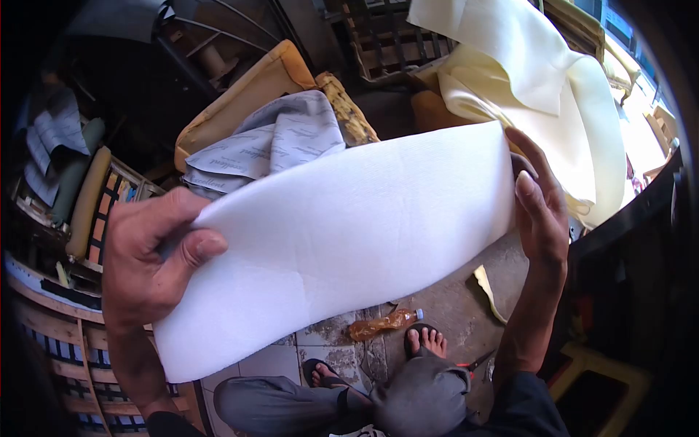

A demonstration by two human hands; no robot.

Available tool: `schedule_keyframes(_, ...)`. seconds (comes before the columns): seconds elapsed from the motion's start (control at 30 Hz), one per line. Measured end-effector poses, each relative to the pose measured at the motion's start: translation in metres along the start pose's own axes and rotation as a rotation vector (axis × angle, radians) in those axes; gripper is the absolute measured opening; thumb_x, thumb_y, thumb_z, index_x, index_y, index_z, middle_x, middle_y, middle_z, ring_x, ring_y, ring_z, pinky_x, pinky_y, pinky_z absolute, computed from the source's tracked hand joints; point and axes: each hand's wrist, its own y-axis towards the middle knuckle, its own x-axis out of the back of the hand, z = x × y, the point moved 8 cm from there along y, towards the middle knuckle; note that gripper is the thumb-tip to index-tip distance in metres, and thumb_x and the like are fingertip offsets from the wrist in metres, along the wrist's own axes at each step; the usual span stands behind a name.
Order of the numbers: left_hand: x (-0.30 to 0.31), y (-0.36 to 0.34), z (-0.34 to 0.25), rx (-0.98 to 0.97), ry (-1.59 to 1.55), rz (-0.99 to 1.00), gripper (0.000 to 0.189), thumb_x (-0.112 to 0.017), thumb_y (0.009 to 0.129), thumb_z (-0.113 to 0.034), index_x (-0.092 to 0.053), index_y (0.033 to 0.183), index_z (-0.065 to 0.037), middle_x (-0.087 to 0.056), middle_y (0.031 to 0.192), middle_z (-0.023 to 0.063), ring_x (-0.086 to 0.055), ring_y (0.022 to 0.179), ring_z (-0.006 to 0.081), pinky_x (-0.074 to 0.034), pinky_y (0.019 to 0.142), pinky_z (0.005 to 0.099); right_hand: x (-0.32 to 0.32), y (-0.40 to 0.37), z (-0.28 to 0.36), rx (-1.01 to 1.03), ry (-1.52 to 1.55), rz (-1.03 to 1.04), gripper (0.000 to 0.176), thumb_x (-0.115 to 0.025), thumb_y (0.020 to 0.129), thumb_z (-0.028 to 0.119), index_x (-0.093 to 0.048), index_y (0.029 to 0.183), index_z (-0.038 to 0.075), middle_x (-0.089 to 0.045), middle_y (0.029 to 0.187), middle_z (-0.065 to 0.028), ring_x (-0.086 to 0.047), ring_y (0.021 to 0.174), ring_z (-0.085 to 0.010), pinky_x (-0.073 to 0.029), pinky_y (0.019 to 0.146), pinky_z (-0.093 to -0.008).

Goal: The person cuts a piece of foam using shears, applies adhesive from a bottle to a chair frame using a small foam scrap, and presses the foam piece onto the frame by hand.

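Note:
A wide strip of white foam or padding (349,211) stretches between my two hands, held up above my knees and tilted down toward the left. My left hand (156,255) pinches its left end, with the thumb on the face of the sheet and the fingers behind. At the right end, my right hand (540,197) holds the edge, its thumb pointing up and its fingers partly hidden behind the sheet. Grey-white printed fabric (269,142) lies just beyond the strip's upper edge.
Cream foam sheets (539,102) drape at the upper right. An orange-edged padded frame (240,95) stands behind. Wooden slatted frames (73,349) line the left. On the floor are a plastic bottle (384,325), a foam scrap (489,293) and my sandalled feet.

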Motion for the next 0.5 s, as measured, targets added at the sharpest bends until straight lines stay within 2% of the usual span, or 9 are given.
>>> schedule_keyframes(0.07, -0.023, 0.045, -0.034, -0.03, -0.092, 0.104, 0.026, -0.076, 0.091, -0.021, -0.068, 0.091, 0.004, -0.067, 0.07, 0.0097, -0.067, 0.06, 0.0141, -0.048, 0.055, 0.0268, 0.011, -0.013, 0.003, -0.047, 0.105, 0.023, 0.076, -0.076, 0.091, 0.038, -0.046, 0.146, -0.005, -0.062, 0.131, -0.0183, -0.058, 0.122, -0.0249, -0.042, 0.107, -0.0375)
schedule_keyframes(0.1, -0.036, 0.063, -0.047, -0.091, -0.021, 0.158, 0.04, -0.068, 0.097, -0.038, -0.066, 0.096, 0.002, -0.062, 0.068, 0.0049, -0.061, 0.059, 0.0108, -0.045, 0.054, 0.0256, 0.018, -0.018, -0.001, -0.084, 0.105, -0.007, 0.073, -0.076, 0.092, 0.037, -0.047, 0.145, -0.005, -0.063, 0.127, -0.0184, -0.062, 0.116, -0.0238, -0.047, 0.102, -0.0353)
schedule_keyframes(0.17, -0.054, 0.087, -0.058, 0.091, 0.019, 0.3, 0.048, -0.064, 0.096, -0.049, -0.065, 0.103, -0.001, -0.062, 0.069, 0.0065, -0.066, 0.06, 0.0155, -0.051, 0.056, 0.027, 0.04, -0.028, -0.017, -0.113, 0.075, -0.211, 0.061, -0.073, 0.095, 0.032, -0.051, 0.139, -0.005, -0.066, 0.117, -0.0167, -0.067, 0.098, -0.0183, -0.055, 0.085, -0.0278)
schedule_keyframes(0.2, -0.055, 0.094, -0.061, 0.144, 0.115, 0.247, 0.054, -0.064, 0.093, -0.054, -0.063, 0.105, -0.002, -0.061, 0.069, 0.0082, -0.067, 0.06, 0.0177, -0.053, 0.056, 0.0282, 0.055, -0.032, -0.034, -0.117, 0.025, -0.311, 0.05, -0.07, 0.098, 0.027, -0.054, 0.134, -0.005, -0.067, 0.109, -0.015, -0.067, 0.087, -0.0137, -0.055, 0.073, -0.0234)
schedule_keyframes(0.23, -0.052, 0.098, -0.063, 0.198, 0.211, 0.191, 0.06, -0.063, 0.089, -0.06, -0.062, 0.108, -0.003, -0.06, 0.069, 0.0099, -0.068, 0.06, 0.0198, -0.055, 0.057, 0.0294, 0.077, -0.042, -0.063, -0.126, 0.009, -0.381, 0.046, -0.07, 0.099, 0.024, -0.056, 0.132, -0.004, -0.068, 0.106, -0.0133, -0.066, 0.088, -0.012, -0.055, 0.075, -0.0242)
schedule_keyframes(0.27, -0.055, 0.105, -0.066, 0.281, 0.278, 0.279, 0.067, -0.065, 0.083, -0.063, -0.06, 0.111, -0.002, -0.061, 0.075, 0.0134, -0.069, 0.061, 0.0219, -0.055, 0.059, 0.03, 0.091, -0.053, -0.1, -0.202, 0.006, -0.41, 0.047, -0.071, 0.098, 0.024, -0.056, 0.132, -0.004, -0.069, 0.105, -0.0133, -0.066, 0.088, -0.0126, -0.055, 0.076, -0.0255)
schedule_keyframes(0.3, -0.066, 0.118, -0.057, 0.267, 0.194, 0.567, 0.061, -0.069, 0.082, -0.052, -0.058, 0.115, -0.001, -0.063, 0.087, 0.0153, -0.068, 0.062, 0.0211, -0.055, 0.059, 0.0307, 0.101, -0.064, -0.135, -0.269, 0.0, -0.432, 0.047, -0.071, 0.097, 0.025, -0.057, 0.132, -0.005, -0.069, 0.105, -0.0132, -0.066, 0.088, -0.0133, -0.054, 0.077, -0.0269)
schedule_keyframes(0.4, -0.102, 0.125, -0.073, 0.449, 0.183, 0.622, 0.057, -0.074, 0.075, -0.032, -0.06, 0.118, 0.003, -0.061, 0.102, 0.0136, -0.066, 0.067, 0.0188, -0.054, 0.065, 0.033, 0.081, -0.103, -0.212, -0.566, -0.057, -0.311, 0.048, -0.072, 0.094, 0.026, -0.06, 0.128, -0.006, -0.07, 0.108, -0.0131, -0.067, 0.092, -0.0163, -0.053, 0.082, -0.0302)
schedule_keyframes(0.5, -0.143, 0.128, -0.075, 0.436, 0.031, 0.746, 0.055, -0.079, 0.076, -0.033, -0.069, 0.115, 0.004, -0.068, 0.097, 0.0164, -0.07, 0.077, 0.0258, -0.055, 0.076, 0.0365, 0.043, -0.15, -0.283, -0.793, 0.128, -0.23, 0.047, -0.073, 0.093, 0.027, -0.063, 0.125, -0.006, -0.072, 0.107, -0.0136, -0.067, 0.096, -0.0173, -0.052, 0.086, -0.0309)
